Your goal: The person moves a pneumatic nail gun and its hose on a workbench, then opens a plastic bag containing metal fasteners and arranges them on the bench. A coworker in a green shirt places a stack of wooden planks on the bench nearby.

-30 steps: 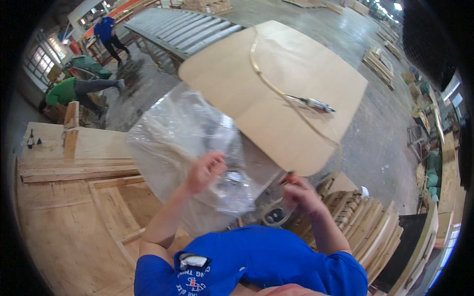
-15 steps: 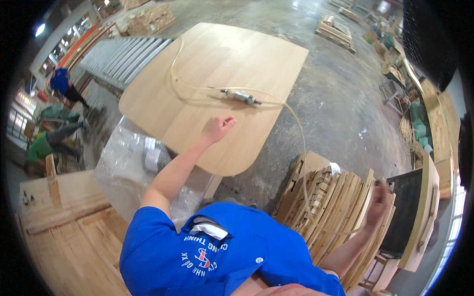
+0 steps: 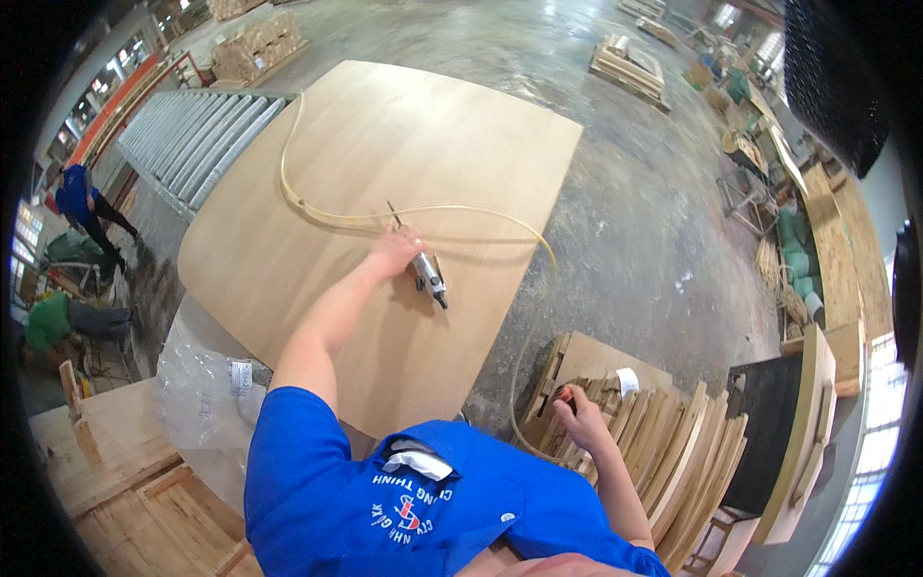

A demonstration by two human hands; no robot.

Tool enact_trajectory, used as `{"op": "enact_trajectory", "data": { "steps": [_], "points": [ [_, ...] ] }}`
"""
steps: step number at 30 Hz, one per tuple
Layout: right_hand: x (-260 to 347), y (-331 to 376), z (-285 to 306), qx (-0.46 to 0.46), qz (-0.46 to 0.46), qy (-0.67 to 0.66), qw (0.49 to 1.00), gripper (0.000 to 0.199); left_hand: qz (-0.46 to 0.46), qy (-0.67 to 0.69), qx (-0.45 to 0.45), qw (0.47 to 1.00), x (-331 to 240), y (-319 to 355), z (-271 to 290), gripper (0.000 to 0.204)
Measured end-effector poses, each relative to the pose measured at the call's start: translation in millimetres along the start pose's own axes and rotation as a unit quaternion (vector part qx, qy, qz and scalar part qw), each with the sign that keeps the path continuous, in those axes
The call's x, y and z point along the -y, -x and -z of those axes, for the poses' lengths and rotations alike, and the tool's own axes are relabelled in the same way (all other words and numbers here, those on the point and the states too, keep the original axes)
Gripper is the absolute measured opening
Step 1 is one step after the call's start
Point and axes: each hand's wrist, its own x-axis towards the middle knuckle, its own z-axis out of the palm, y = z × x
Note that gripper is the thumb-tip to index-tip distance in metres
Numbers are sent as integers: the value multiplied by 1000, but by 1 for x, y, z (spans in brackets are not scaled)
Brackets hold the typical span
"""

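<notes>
A large pale wooden panel (image 3: 461,144) with rounded corners lies flat in front of me. My left hand (image 3: 396,254) is closed around a slim silver air tool (image 3: 429,277) just over the panel. A thin dark tip pokes out past my fingers at one end, and dark fittings show at the other. My right hand (image 3: 583,423), off the panel's near right edge, is closed on a small red-and-black piece (image 3: 564,395) whose kind I cannot make out. A thin yellowish hose (image 3: 481,209) loops across the panel and drops off its right side toward the wood stack.
Stacked wooden strips (image 3: 663,438) stand at my right, beside a dark board (image 3: 764,423). Clear plastic wrap (image 3: 202,385) hangs at the panel's left. A roller conveyor (image 3: 197,135) lies beyond. Two people, one in blue (image 3: 82,197), one in green (image 3: 53,322), are at far left.
My left hand has taken hold of the air tool, which has turned on the panel. My right hand has come inward from the far right. The view has shifted slightly.
</notes>
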Motion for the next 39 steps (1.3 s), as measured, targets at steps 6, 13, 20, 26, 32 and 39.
{"op": "enact_trajectory", "data": {
  "steps": [6,13,20,26,32,39],
  "points": [
    [49,-94,12,46,74,14,996,28,-15,95,114,989,-1,2,8,32],
    [77,-169,-7,127,217,115,961,31,112,263,14,958,-48,93,27,30],
    [113,-223,-2,284,332,138,889,21,267,230,-57,934,-92,124,76,32],
    [128,-244,14,411,391,134,812,20,279,190,-44,940,-116,123,109,31],
    [151,-261,26,514,380,116,760,19,314,212,-40,925,-127,106,140,33],
    [82,-325,53,710,25,116,694,27,303,169,-97,933,-122,85,141,31]
  ]
}}
